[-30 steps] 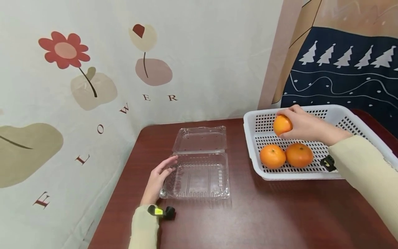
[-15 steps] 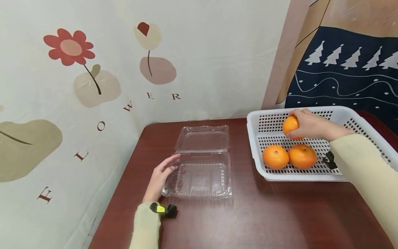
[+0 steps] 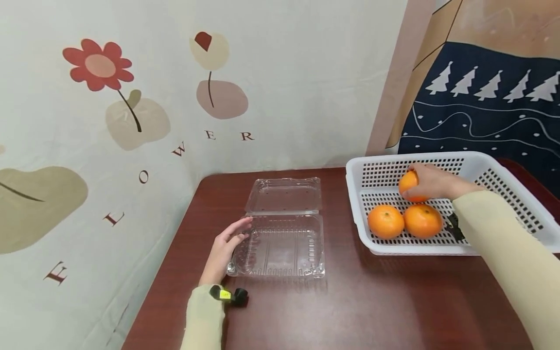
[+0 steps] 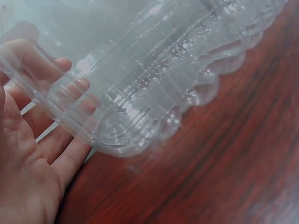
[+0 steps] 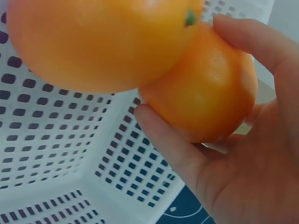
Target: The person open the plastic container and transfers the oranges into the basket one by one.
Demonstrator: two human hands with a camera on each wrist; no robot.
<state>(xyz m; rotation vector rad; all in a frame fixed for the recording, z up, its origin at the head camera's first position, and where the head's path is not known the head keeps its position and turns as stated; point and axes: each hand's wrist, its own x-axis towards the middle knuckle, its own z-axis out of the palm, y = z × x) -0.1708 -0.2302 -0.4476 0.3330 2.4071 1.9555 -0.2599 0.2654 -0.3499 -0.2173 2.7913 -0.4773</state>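
Note:
My right hand grips an orange between thumb and fingers, inside the white basket. In the right wrist view the held orange is partly covered by another orange nearer the camera. Two more oranges lie side by side on the basket floor. My left hand rests at the left side of a clear plastic clamshell box, whose lid is folded back. Through its wall, the left wrist view shows loosely extended fingers against the outside.
The dark red-brown table carries the box and basket. A pale printed curtain stands behind and along the left. A dark blue cloth with white trees hangs behind the basket.
My right hand has lowered slightly in the basket with the orange, toward the two other oranges. The left hand stays at the box. The head view has shifted a little.

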